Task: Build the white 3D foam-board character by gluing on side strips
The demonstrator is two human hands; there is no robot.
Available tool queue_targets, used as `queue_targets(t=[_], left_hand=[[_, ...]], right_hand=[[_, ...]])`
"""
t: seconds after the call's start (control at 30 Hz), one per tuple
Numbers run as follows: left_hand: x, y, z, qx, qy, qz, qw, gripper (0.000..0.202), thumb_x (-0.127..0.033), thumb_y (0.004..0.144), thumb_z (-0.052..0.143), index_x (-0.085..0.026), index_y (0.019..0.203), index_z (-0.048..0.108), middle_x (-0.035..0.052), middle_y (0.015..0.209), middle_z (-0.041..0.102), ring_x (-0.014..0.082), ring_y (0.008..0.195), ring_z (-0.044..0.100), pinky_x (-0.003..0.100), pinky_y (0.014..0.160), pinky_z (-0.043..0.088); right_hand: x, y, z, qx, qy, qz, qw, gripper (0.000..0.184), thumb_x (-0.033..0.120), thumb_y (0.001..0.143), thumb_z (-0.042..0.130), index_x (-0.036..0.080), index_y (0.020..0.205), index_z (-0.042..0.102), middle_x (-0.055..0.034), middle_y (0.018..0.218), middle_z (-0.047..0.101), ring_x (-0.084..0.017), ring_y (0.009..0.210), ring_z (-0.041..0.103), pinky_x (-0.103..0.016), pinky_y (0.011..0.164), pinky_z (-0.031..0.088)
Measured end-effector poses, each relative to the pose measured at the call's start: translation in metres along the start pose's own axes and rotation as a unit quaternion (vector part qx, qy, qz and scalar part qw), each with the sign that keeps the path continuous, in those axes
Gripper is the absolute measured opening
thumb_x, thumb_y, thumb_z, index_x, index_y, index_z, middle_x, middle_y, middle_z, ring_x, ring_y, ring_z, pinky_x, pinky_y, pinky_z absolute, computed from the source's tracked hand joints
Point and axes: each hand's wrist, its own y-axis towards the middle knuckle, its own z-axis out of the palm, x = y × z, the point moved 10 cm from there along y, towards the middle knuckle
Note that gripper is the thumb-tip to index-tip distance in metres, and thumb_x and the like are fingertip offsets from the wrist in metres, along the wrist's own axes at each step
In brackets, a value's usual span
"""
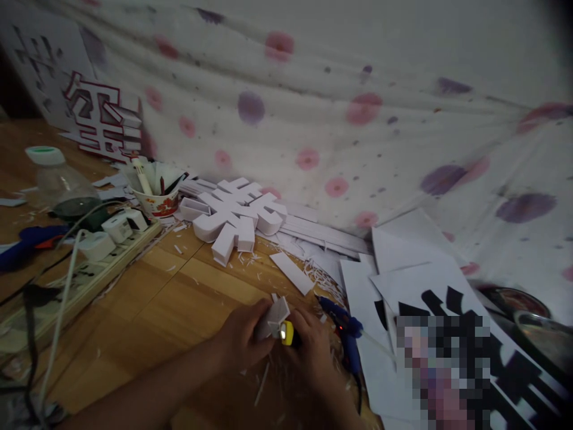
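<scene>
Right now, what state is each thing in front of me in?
left hand, shut on white foam piece
right hand, shut on yellow cutter
glue gun, lying flat, red light on
bottle, upright, capped
cup, upright, holding tools
power strip, adapters plugged in

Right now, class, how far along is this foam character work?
Done: one white raised character lies assembled by the spotted cloth. In hand: the left hand holds a small white foam piece, and the right hand holds a yellow cutter against it. Left, it seems: the printed sheets with black strokes lie whole at the right, with the blue glue gun beside them.
</scene>
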Motion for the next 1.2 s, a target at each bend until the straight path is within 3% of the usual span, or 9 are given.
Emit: queue_targets(t=[0.1,0.33,0.87,1.2], left_hand=[[-0.002,-0.001,-0.002,-0.022,0.019,0.001,1.0,0.022,-0.016,0.068,0.056,-0.022,0.088,0.05,-0.004,0.065,0.051,0.0127,0.056,0.044,0.023,0.054,0.029],[0.001,-0.003,0.006,0.007,-0.006,-0.016,1.0,0.02,-0.015,0.065,0.051,-0.021,0.084,0.046,-0.0017,0.067,0.05,0.015,0.06,0.044,0.025,0.057,0.031],[0.002,-0.008,0.009,-0.002,0.024,-0.005,1.0,0.029,-0.019,0.065,0.047,-0.02,0.094,0.046,-0.0003,0.073,0.053,0.015,0.063,0.047,0.026,0.058,0.035],[-0.004,-0.009,0.005,0.003,0.004,-0.006,1.0,0.027,-0.014,0.064,0.046,-0.02,0.09,0.049,-0.002,0.071,0.053,0.0131,0.061,0.047,0.024,0.056,0.035]], right_hand=[[0.002,0.0,0.0,-0.013,-0.007,-0.004,1.0,0.017,0.013,0.06,0.047,0.021,0.072,0.056,-0.0023,0.07,0.06,-0.018,0.064,0.055,-0.025,0.056,0.035],[0.0,-0.002,0.002,-0.011,0.013,0.002,1.0,0.019,0.012,0.062,0.047,0.021,0.076,0.057,-0.0027,0.073,0.061,-0.018,0.067,0.057,-0.025,0.058,0.036],[-0.003,-0.001,0.0,-0.028,-0.011,-0.003,1.0,0.016,0.013,0.059,0.047,0.021,0.07,0.055,-0.0029,0.069,0.061,-0.019,0.064,0.057,-0.026,0.055,0.038],[-0.011,0.0,0.005,-0.016,0.054,0.012,0.998,0.031,0.011,0.059,0.045,0.021,0.084,0.06,-0.0052,0.084,0.068,-0.02,0.076,0.062,-0.026,0.063,0.044]])
